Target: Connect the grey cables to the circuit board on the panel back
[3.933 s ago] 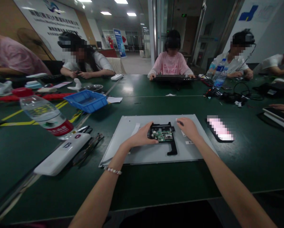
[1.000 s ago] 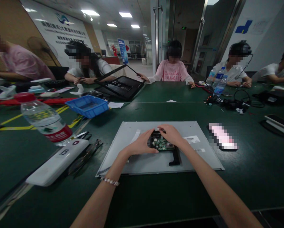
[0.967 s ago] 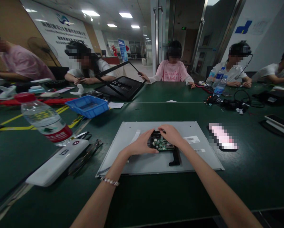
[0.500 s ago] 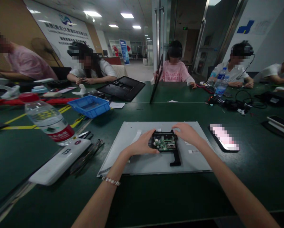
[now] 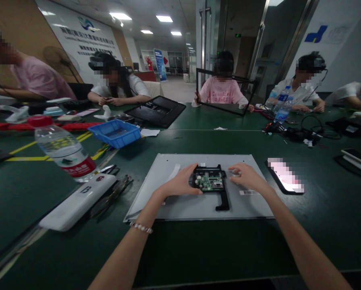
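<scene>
At the near side, a beaded bracelet (image 5: 142, 227) is on the left wrist, above the green worktop (image 5: 198, 249). A flat grey panel (image 5: 243, 207) lies on the worktop. On the panel rests a black bracket (image 5: 225, 199) carrying a green circuit board (image 5: 210, 183); one bracket arm extends toward the near edge. The left hand (image 5: 180, 183) grips the bracket's left end, thumb on the near side and fingers on the far side. The right hand (image 5: 248, 177) is over the panel, apart from the bracket's right side, with fingers bent and partly separated; whether it pinches anything small cannot be told. A label (image 5: 248, 192) is visible on the panel below it.

To the left, a white device marked 13 (image 5: 77, 203) lies beside a pair of glasses (image 5: 110, 197). A red-capped bottle (image 5: 65, 155) leans just beyond the device. To the panel's right lies a phone (image 5: 286, 177), its screen lit.

Farther out, a blue basket (image 5: 115, 135) sits left of centre, with a black casing (image 5: 158, 110) beyond it. Dark cables (image 5: 292, 133) and water bottles (image 5: 281, 106) are at right. Across the worktop, a person in a pink top (image 5: 218, 90) holds up a thin black frame (image 5: 223, 109).
</scene>
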